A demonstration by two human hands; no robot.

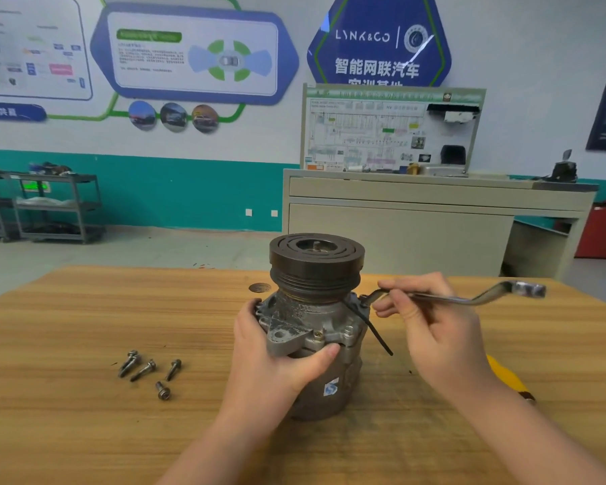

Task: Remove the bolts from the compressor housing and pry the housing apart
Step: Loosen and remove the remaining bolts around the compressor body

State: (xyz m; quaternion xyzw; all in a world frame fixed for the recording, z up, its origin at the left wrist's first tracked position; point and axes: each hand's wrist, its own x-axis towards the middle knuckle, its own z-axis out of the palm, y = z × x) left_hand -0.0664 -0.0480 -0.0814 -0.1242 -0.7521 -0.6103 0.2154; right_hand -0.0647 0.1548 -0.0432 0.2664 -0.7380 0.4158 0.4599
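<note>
Head view, one entry: compressor housing (315, 330) stood upright on the wooden table (84, 309), grooved pulley (316, 264) on top, directly in front of you. Your left hand (277, 358) gripped its flange, thumb curled across the front. Your right hand (438, 330), just to the right of the housing, pinched the shank of an offset ring spanner (462, 297); the near ring sat on a bolt at the flange's right edge, though whether it was fully seated could not be told.

Risks, as judged:
- spanner slipping off the head if the ring sat shallow or the light finger hold let it tilt, rounding the bolt and driving your knuckles into the pulley
- housing twisting or tipping under torque, since only your left hand steadied it on a smooth top
- front bolt (318, 334), just above your left thumb, still fitted; prying before it came out could crack the flange

Condition: cast grey metal, grimy, dark oily staining on the mounting ear, blue label low on the body, black cable tie (375, 330) hanging at its right. Four loose bolts (147, 371) lay well to the left of your left hand
</note>
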